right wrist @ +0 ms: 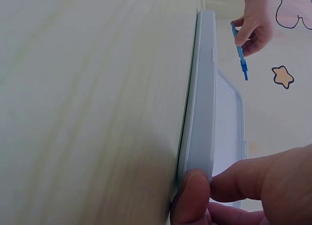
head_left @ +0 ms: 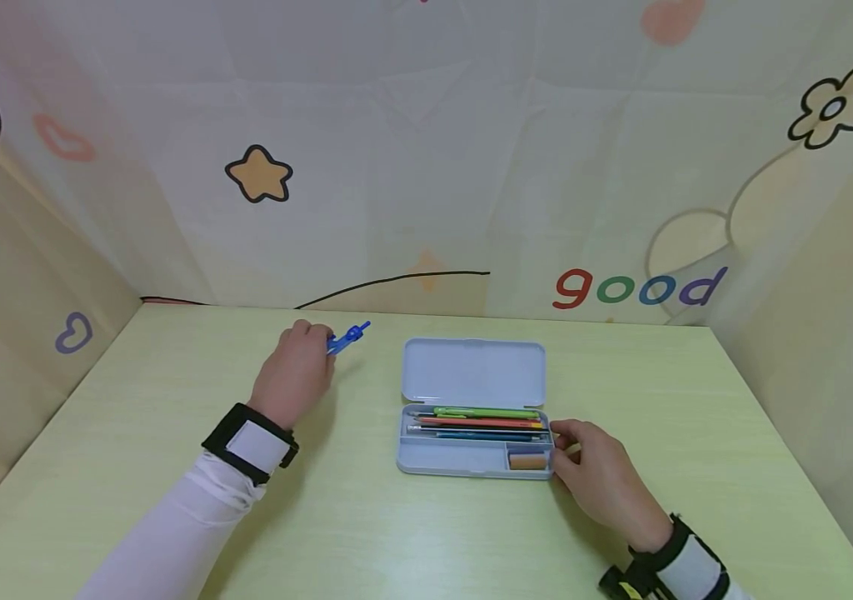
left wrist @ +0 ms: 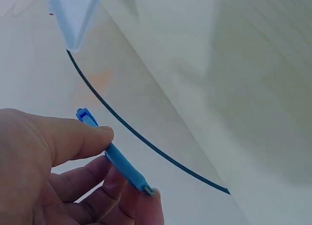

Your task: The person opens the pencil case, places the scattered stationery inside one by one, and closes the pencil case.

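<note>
My left hand point(head_left: 295, 371) is raised over the left part of the table, pinching a blue drawing compass point(head_left: 347, 337) between thumb and fingers. In the left wrist view the metal tip of the compass point(left wrist: 126, 169) points toward the fingertips. A pale blue pencil case point(head_left: 441, 457) lies with its lid point(head_left: 474, 371) swung back. Inside are a green pen point(head_left: 486, 412), several pencils point(head_left: 482, 422) and a tan eraser point(head_left: 528, 462) in a small compartment. At the case's right end, my right hand point(head_left: 602, 479) holds the edge with thumb and fingers.
The light wooden table point(head_left: 336, 533) ends at a printed cloth backdrop point(head_left: 366, 183), which also hangs along both sides. A wrist strap point(head_left: 250, 442) is on the left arm, and another strap point(head_left: 685, 567) with a camera is on the right.
</note>
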